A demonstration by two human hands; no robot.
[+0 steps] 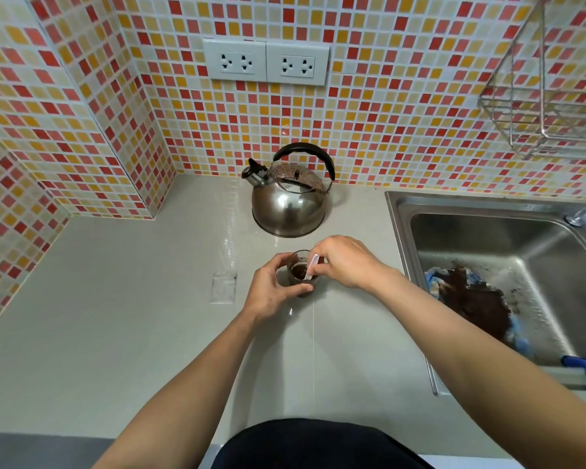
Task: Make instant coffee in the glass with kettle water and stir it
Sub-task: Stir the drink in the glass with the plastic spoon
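Observation:
A small clear glass (298,275) stands on the grey counter (149,333), with dark brown coffee inside. My left hand (271,289) wraps around the glass from the left and front. My right hand (344,262) pinches a white plastic spoon (311,268) whose lower end dips into the coffee. A steel kettle (289,201) with a black handle and a capped spout stands behind the glass, close to the tiled wall.
An empty clear sachet (223,287) lies on the counter left of the glass. A steel sink (508,272) at the right holds a blue cloth (521,341) with dark brown mess on it. A wire rack (548,96) hangs upper right. Two wall sockets (266,62) sit above the kettle.

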